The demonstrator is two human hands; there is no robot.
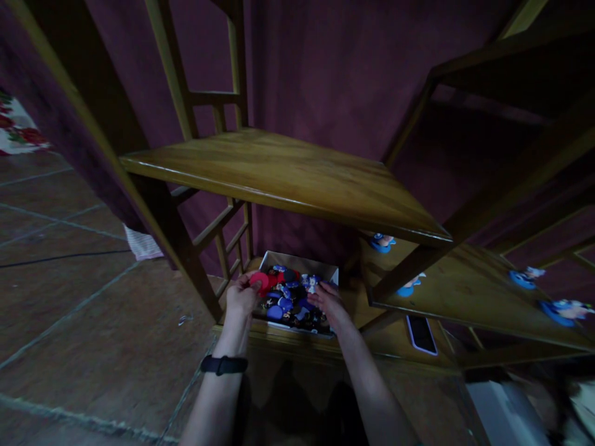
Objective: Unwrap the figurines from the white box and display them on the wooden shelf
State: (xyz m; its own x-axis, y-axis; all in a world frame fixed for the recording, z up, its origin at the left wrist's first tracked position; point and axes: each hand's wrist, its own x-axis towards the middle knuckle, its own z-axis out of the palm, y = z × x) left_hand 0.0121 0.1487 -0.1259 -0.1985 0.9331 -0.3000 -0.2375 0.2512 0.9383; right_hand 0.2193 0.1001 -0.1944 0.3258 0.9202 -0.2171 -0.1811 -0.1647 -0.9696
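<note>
On the lowest shelf stands an open white box (pixel 331 272) full of small figurines, mostly blue and dark. My left hand (pixel 242 293) is at the box's left side, its fingers closed on a figurine with a round red base (pixel 259 283). Over the right part of the box is my right hand (pixel 327 300), its fingers bent around a blue and white figurine (pixel 310 283). That figurine touches the fingertips and stands above the pile. A dark blue round base (pixel 274 311) shows among the pieces nearer to me.
A wooden shelf board (pixel 288 176) overhangs the box. To the right, figurines on blue bases, one a blue-based figurine (pixel 382 243), stand on a higher board. A phone (pixel 422 335) lies on the lower board. A wooden post (pixel 186 260) rises left of the box.
</note>
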